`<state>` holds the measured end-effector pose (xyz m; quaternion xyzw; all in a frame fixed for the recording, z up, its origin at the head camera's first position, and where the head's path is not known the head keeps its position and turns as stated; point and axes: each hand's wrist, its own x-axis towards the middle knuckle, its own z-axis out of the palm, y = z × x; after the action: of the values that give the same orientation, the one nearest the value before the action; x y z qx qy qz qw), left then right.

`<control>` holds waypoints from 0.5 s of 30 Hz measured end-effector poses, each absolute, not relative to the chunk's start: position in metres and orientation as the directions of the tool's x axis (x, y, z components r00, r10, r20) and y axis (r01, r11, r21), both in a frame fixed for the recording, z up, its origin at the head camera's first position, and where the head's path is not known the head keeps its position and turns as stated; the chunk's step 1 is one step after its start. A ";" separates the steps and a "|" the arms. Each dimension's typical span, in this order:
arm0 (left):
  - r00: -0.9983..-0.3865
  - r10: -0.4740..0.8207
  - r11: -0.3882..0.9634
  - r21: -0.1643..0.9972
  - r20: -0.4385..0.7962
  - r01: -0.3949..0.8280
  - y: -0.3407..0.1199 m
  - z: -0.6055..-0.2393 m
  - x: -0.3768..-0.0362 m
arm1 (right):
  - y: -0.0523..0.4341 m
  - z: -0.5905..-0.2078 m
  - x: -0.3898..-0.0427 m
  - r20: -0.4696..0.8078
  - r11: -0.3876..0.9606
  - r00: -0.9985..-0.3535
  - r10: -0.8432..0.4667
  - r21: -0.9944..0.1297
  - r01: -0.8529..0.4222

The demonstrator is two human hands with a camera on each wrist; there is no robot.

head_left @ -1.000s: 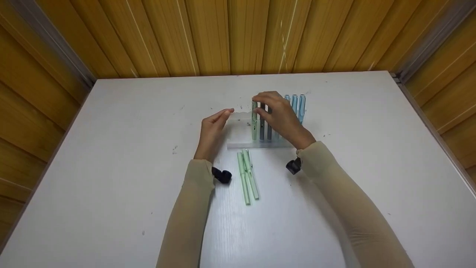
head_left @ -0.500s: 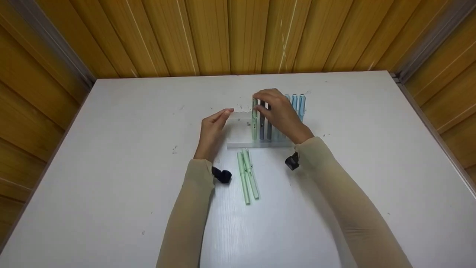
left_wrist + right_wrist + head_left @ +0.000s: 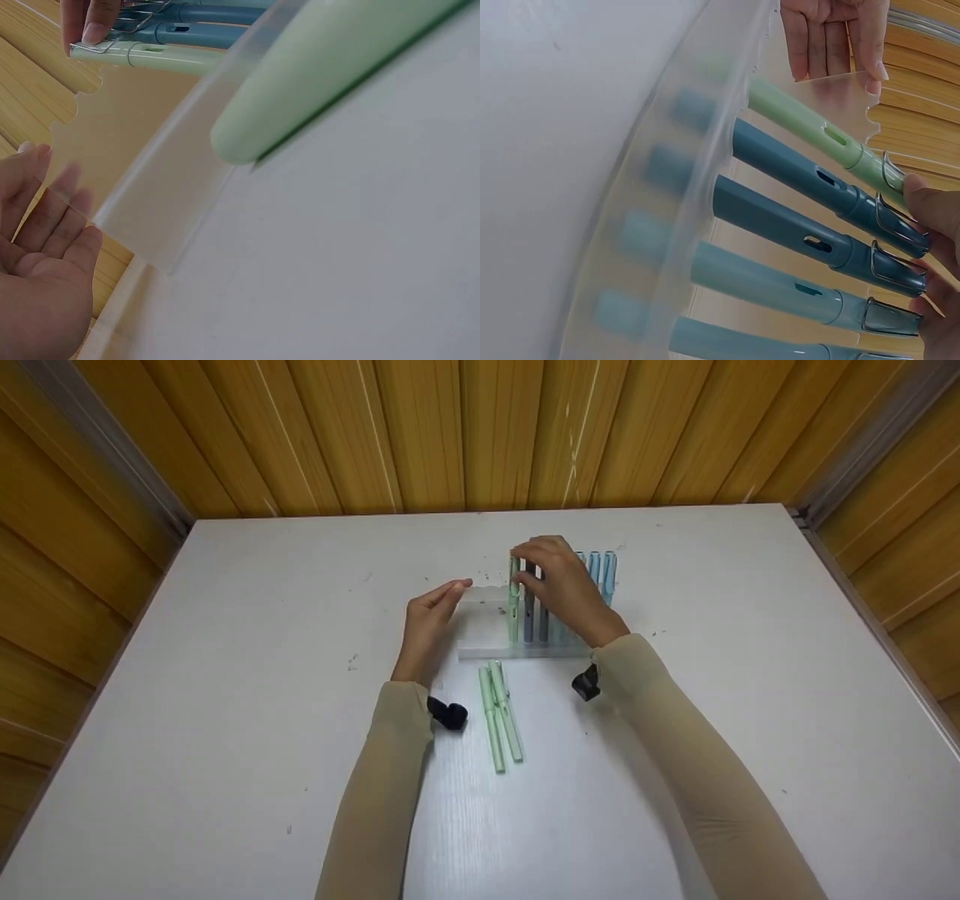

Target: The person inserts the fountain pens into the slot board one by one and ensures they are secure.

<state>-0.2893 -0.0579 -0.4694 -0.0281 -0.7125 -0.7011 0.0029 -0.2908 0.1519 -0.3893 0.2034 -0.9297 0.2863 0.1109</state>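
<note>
In the head view my left hand point(image 3: 429, 622) is at the left end of a clear pen stand point(image 3: 480, 652), its thumb and fingers pinching the stand's side edge. My right hand point(image 3: 568, 585) pinches the clip end of a light green pen point(image 3: 514, 619), which stands upright in the stand. In the right wrist view, dark blue pens point(image 3: 780, 169) and paler blue pens point(image 3: 757, 281) fill the neighbouring slots, their lower ends showing through the frosted base. The right palm hides part of the row in the head view.
Two light green pens point(image 3: 492, 720) lie side by side on the white table point(image 3: 225, 697) in front of the stand. Light blue pens point(image 3: 609, 574) rise at the stand's right end. A wood-panelled wall point(image 3: 420, 435) borders the table's far edge.
My right hand has risen slightly and shifted a little away from me, and the green pen in its fingers sits slightly higher. My left hand has stayed put.
</note>
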 end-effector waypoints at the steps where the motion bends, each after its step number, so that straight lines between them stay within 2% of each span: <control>1: -0.998 0.037 0.015 0.999 0.043 0.044 -0.058 -0.469 -0.290 | 0.152 -0.389 -0.291 0.318 0.758 -0.896 -0.311 -0.486 -0.435; 5: -0.999 0.039 0.011 0.999 0.032 0.033 -0.057 -0.469 -0.290 | 0.152 -0.389 -0.290 0.314 0.768 -0.899 -0.304 -0.478 -0.427; 15: -0.997 0.037 0.000 0.998 0.061 0.061 -0.059 -0.470 -0.291 | 0.152 -0.391 -0.288 0.392 0.745 -0.856 -0.338 -0.444 -0.498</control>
<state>-0.2911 -0.0591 -0.4702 -0.0348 -0.7071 -0.7062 0.0086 -0.2875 0.1520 -0.3909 0.2263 -0.9228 0.2760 0.1448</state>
